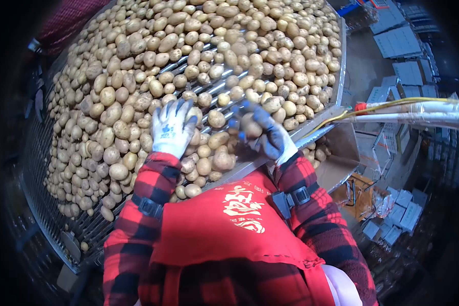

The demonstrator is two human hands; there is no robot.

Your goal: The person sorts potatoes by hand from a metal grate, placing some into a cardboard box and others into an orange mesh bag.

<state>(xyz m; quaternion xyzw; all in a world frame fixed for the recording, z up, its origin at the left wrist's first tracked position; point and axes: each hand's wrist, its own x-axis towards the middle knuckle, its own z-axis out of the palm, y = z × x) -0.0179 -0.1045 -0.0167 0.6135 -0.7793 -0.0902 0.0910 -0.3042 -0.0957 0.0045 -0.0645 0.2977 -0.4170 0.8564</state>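
My left hand [171, 128], in a white and grey work glove, lies palm down on the potatoes [120, 127] with its fingers stretched out. It touches the potatoes under it, though the palm side is hidden. My right hand [271, 136], in a similar glove with blue fingertips, is curled around a potato [251, 126] near the front edge of the sorting table. Motion blurs its fingers. Between my hands lie a single potato [216, 119] and a cluster of others. Metal bars [220, 84] show through gaps in the heap.
A metal rim [242, 171] borders the table in front of my red apron [214, 224]. To the right is a metal chute [336, 153] with potatoes in it. White pipes and a yellow cable [408, 103] extend above it. Boxes [398, 41] stand on the floor beyond.
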